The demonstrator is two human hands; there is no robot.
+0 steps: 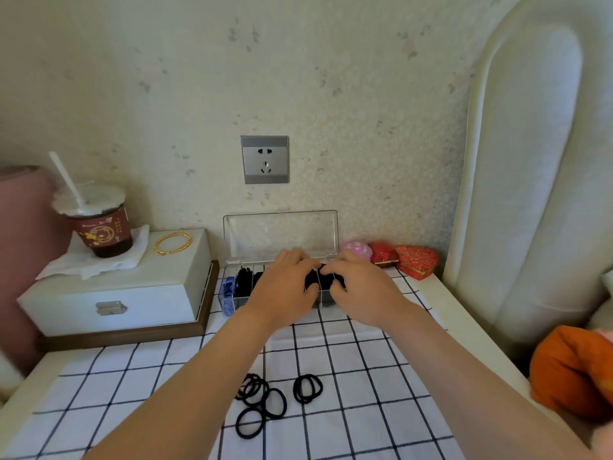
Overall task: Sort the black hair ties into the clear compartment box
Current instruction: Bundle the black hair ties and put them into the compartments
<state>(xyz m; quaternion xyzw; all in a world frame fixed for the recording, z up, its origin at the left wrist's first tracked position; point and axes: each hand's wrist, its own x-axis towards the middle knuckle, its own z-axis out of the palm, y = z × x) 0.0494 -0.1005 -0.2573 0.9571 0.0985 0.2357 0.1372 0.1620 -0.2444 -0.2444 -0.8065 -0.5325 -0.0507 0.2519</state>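
Note:
The clear compartment box (280, 232) stands against the wall with its lid up. Black hair ties (244, 282) fill a left compartment, and a blue item (228, 292) sits in the leftmost one. My left hand (285, 288) and my right hand (361, 288) are both over the box's right half, fingers curled on a bunch of black hair ties (320, 280) in the compartments there. Several loose black hair ties (262, 401) lie on the checked cloth (348, 376) near me, with a smaller group (307, 388) to their right.
A white drawer box (116, 293) on a wooden tray stands left, bearing a gold bangle (172, 244) and a lidded drink cup (96, 224) with a straw. Red heart-shaped boxes (416, 260) sit right of the clear box. A padded headboard (530, 194) and orange cushion (570, 370) are right.

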